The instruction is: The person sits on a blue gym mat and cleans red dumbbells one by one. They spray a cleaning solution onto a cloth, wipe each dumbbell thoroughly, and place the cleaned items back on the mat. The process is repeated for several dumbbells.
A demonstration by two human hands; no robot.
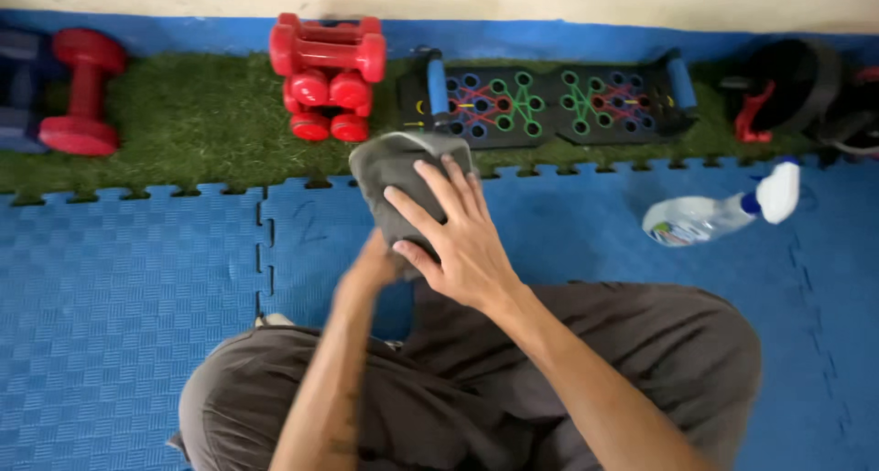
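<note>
While sitting cross-legged in grey trousers [641, 361] on the blue foam floor mat [119, 297], working a grey cloth [394, 164] just ahead of the knees. Right hand [462, 242] laid flat over the cloth, fingers spread and pointing toward 11 o'clock, palm pressing down, gripping nothing. Left hand [375, 265] tucked beneath the cloth and the right palm at 7 o'clock of it, mostly hidden; cannot tell how far closed or whether pinching the fabric. Cloth bunched and raised between the two hands, its upper edge curling over toward the grass.

Judged from this pose: midway through smoothing or folding the cloth against the lower hand. Any further handling calls for a firm hold underneath so the fabric does not slip off, and an even press from above.

Further out, at 3 o'clock of the cloth, a clear spray bottle [710, 216] with a white head lying on its side on the mat, well apart from both hands. Beyond, a strip of artificial grass [183, 123]: stacked red dumbbells [327, 77] at 11 o'clock, a lone red dumbbell [82, 91] at 10 o'clock, a black push-up board [545, 100] with coloured sockets at 1 o'clock, dark round gear [792, 86] at 2 o'clock.
</note>
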